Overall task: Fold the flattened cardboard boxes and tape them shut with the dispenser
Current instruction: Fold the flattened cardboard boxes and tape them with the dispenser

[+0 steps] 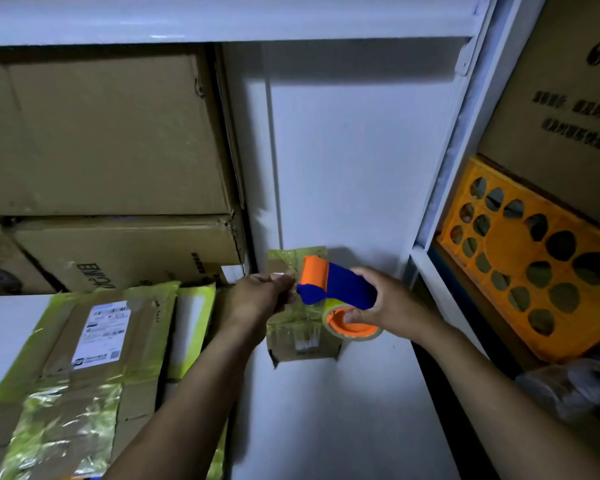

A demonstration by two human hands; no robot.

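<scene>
Grips dispenser (336,289) in right hand (392,306), pinches seemingly its tape end (294,296) at 9 o'clock with left hand (260,296), over small box (302,341) running 12 to 6.

The tape dispenser (336,285) is moulded in smooth, matt plastic; its tape roll (355,336) is wound from glossy film. The small box (305,353) is made of matt corrugated cardboard, overlaid with shiny, wrinkled tape (291,323). A smooth paper label (101,336) is stuck on the flattened cardboard (139,400). The crate (506,251) is formed in plastic.
</scene>
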